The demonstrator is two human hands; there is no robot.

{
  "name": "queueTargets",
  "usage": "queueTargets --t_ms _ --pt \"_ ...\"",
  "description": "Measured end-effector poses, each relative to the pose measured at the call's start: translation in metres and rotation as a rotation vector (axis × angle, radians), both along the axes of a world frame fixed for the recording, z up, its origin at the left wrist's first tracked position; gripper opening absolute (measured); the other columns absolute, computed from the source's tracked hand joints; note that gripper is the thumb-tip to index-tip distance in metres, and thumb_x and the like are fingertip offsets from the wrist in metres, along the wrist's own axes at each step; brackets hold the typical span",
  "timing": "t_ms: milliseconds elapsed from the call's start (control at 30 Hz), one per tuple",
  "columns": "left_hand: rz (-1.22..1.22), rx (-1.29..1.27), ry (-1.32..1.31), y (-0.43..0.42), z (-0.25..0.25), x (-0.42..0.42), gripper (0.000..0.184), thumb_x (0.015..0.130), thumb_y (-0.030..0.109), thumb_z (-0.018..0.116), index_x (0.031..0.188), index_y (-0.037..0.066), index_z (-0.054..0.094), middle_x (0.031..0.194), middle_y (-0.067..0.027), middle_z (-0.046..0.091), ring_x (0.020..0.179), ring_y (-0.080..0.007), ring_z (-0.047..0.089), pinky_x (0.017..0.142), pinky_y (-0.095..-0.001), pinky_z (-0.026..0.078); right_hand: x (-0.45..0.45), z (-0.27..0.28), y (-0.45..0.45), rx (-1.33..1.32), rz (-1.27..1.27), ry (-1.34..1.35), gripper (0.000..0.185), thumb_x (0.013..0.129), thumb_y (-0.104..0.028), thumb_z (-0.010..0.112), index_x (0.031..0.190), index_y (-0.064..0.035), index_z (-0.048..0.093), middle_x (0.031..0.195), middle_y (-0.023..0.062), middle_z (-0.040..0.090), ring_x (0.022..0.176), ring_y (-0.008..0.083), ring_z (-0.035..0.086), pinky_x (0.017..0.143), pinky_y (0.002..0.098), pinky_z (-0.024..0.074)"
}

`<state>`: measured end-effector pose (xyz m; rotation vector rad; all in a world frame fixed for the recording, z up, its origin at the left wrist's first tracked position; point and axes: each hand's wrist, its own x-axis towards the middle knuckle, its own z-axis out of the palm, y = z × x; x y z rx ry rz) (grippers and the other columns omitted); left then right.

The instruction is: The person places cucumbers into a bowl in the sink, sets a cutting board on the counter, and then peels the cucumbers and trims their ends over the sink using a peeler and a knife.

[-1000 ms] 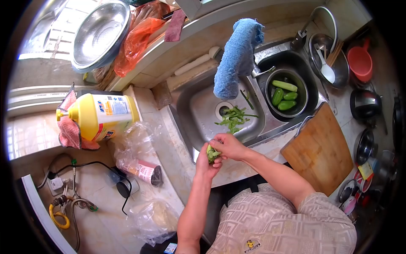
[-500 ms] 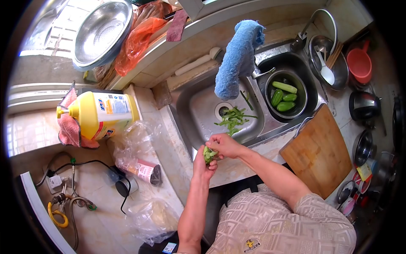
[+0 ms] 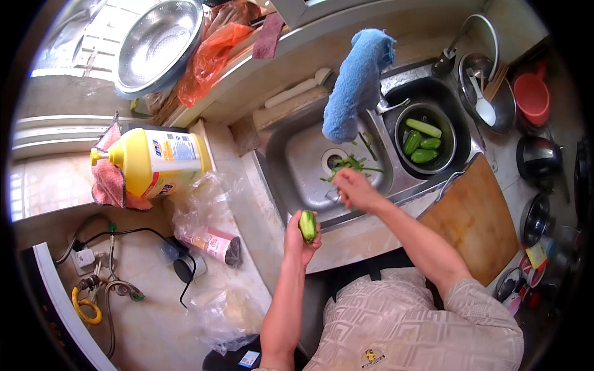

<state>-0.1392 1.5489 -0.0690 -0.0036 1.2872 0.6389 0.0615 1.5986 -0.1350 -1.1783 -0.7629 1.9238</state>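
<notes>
My left hand (image 3: 301, 238) is closed around a partly peeled cucumber (image 3: 307, 226), held upright in front of the sink. My right hand (image 3: 357, 188) is closed above the sink's front edge, with the thin metal head of a peeler (image 3: 333, 196) showing beside its fingers. Green peels (image 3: 349, 166) lie near the drain in the left sink basin (image 3: 303, 179), partly hidden by my right hand. In the right basin, a metal pot (image 3: 453, 143) holds several cucumbers (image 3: 426, 143).
A blue towel (image 3: 356, 86) hangs over the faucet between the basins. A wooden cutting board (image 3: 479, 222) leans at the right counter edge. On the left stand a large yellow bottle (image 3: 136, 162) and plastic bags (image 3: 226, 318). A metal bowl (image 3: 504, 108) holds utensils.
My right hand has moved away from the cucumber, up and right over the sink. The cucumber in my left hand is now uncovered. The view has shifted slightly.
</notes>
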Motion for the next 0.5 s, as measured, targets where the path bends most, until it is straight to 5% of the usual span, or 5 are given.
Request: queueTargets --t_ms 267,500 --pt "-0.076 0.007 0.010 0.000 -0.014 0.024 0.043 0.097 0.048 0.033 0.094 0.010 0.054 0.068 -0.0077 0.055 0.045 -0.0158 0.044 0.036 -0.0220 0.025 -0.028 0.027 -0.027 0.129 0.234 0.091 0.021 0.097 -0.022 0.054 0.097 -0.0012 0.053 0.071 0.0039 0.056 0.050 0.0074 0.051 0.041 0.0250 0.0436" --pt "-0.077 0.004 0.058 -0.019 0.015 0.037 0.044 0.097 0.048 0.039 0.098 0.006 0.053 0.063 -0.0066 0.048 0.042 -0.0154 0.040 0.038 -0.0255 0.028 0.004 -0.012 -0.001 -0.046 0.067 -0.185 0.023 0.096 -0.025 0.056 0.095 -0.0020 0.053 0.069 0.0036 0.053 0.047 0.0086 0.048 0.040 0.0263 0.0417"
